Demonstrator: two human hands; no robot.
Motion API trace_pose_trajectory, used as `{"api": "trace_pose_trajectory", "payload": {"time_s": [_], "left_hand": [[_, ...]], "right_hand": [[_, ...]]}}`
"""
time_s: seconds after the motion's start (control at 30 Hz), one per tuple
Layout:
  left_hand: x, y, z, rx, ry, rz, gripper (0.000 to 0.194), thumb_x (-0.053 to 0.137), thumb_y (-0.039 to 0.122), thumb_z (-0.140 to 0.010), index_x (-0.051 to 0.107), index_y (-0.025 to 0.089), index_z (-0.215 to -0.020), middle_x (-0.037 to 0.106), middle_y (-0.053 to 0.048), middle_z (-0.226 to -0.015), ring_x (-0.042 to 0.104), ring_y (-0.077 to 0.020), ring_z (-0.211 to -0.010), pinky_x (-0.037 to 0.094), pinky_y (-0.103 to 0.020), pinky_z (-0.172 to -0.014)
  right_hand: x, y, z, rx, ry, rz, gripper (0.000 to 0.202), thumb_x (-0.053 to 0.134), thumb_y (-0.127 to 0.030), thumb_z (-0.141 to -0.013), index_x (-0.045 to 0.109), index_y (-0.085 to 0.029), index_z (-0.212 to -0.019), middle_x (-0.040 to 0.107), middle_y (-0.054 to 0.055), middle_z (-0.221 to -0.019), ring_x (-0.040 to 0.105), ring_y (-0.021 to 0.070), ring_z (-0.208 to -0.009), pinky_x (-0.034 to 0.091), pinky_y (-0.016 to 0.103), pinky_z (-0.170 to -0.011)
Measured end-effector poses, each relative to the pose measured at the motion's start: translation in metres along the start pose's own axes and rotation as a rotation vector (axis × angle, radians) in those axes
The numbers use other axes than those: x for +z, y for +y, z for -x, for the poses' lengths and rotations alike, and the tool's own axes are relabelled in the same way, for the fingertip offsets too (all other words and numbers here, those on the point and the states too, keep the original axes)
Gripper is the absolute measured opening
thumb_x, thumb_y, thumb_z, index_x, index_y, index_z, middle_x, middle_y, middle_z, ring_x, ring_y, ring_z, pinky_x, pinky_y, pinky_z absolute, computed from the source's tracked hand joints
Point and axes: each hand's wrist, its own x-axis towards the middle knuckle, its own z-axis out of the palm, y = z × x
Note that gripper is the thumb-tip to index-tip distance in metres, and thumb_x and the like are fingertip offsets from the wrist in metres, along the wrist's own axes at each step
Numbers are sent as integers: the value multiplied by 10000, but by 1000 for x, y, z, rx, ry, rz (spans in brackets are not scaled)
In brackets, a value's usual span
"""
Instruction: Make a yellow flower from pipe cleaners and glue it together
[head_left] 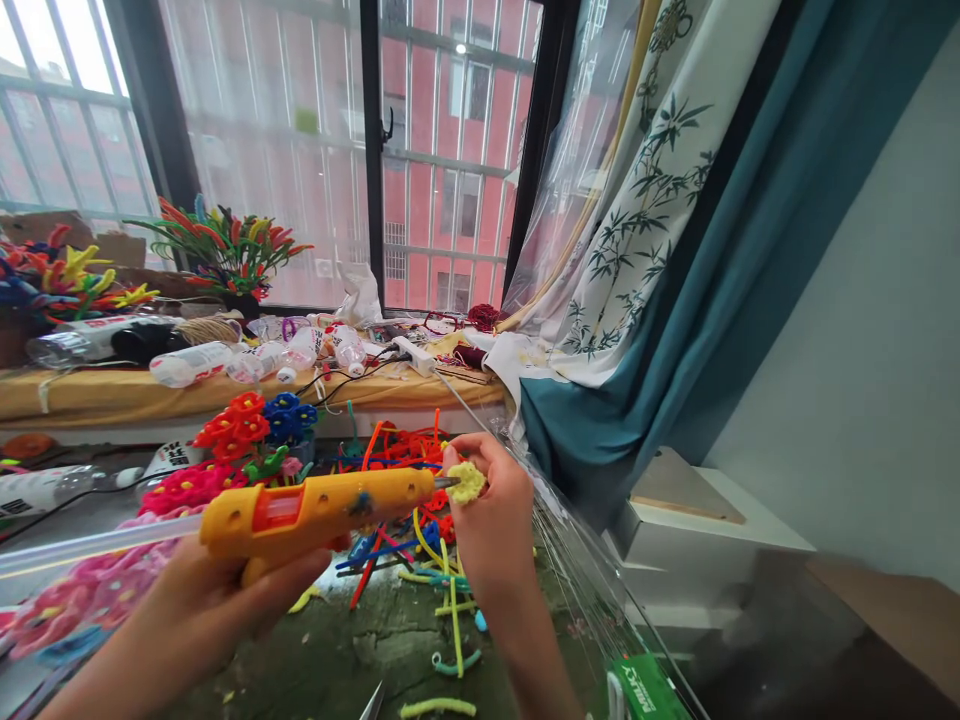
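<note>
My left hand (225,600) is wrapped round the handle of a yellow hot glue gun (330,505), with a clear glue stick (112,540) jutting from its back end. The gun's metal nozzle points right and reaches a small pale yellow pipe-cleaner flower (466,484). Fingers of my right hand (495,500) pinch that flower; whether the nozzle presses on it or stops just short I cannot tell. Below and behind the hands, loose pipe cleaners (452,610) in yellow, red and blue lie scattered on the dark green tabletop (360,650).
Red pipe-cleaner flowers (234,425), blue ones (289,415) and pink ones (105,590) stand at the left. Plastic bottles (191,363) and a power strip (414,355) lie on the window ledge. Long thin wires (570,560) run along the right. Scissor tips (373,703) show at the bottom edge.
</note>
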Motion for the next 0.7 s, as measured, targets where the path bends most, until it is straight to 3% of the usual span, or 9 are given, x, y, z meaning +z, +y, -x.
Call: {"api": "trace_pose_trajectory", "payload": {"time_s": [0.27, 0.7], "left_hand": [[3, -4, -1, 29, 22, 46, 207, 620, 466, -598, 709, 279, -614, 399, 79, -382, 327, -106, -396, 308, -230, -399], [3, -1, -2, -12, -20, 76, 207, 625, 461, -576, 678, 260, -575, 413, 74, -391, 329, -101, -406, 295, -223, -399]], "right_hand": [[-1, -6, 3, -10, 15, 35, 182, 520, -315, -879, 611, -184, -790, 582, -18, -568, 449, 120, -430, 289, 223, -420], [-2, -7, 3, -26, 8, 18, 177, 507, -307, -895, 590, -186, -795, 475, -69, -494, 452, 111, -387, 271, 204, -394]]}}
